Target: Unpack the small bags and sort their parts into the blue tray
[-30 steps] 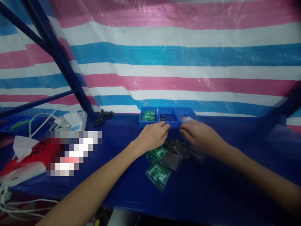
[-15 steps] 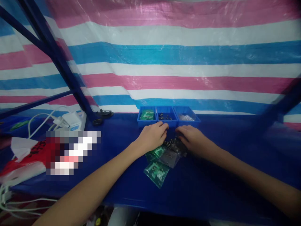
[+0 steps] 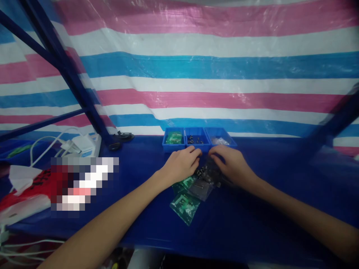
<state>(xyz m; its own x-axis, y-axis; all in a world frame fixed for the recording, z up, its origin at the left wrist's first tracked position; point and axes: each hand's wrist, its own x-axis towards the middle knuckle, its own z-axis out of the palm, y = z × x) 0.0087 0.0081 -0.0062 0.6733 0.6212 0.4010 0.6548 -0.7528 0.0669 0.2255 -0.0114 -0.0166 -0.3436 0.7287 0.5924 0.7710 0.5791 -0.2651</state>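
My left hand (image 3: pixel 181 164) rests knuckles-up on the blue table, fingers curled over a heap of small plastic bags. My right hand (image 3: pixel 231 165) lies beside it, fingers bent down onto the same heap of clear bags with dark parts (image 3: pixel 206 175). Whether either hand pinches a bag is hidden. Green circuit-board bags (image 3: pixel 185 204) lie just below the hands. Three small blue trays stand right behind the hands: the left tray (image 3: pixel 173 139) holds green bags, the middle tray (image 3: pixel 195 139) dark small parts, the right tray (image 3: pixel 221 140) clear bags.
A white power adapter with cables (image 3: pixel 80 145) and a red-and-white plastic bag (image 3: pixel 25 190) lie at the left. A dark blue slanted frame post (image 3: pixel 75 82) meets the table near a black clip (image 3: pixel 120 137). A striped tarp (image 3: pixel 213 71) closes off the back.
My right hand has slid left, from in front of the right tray onto the heap of bags, close to my left hand. My left hand has hardly moved.
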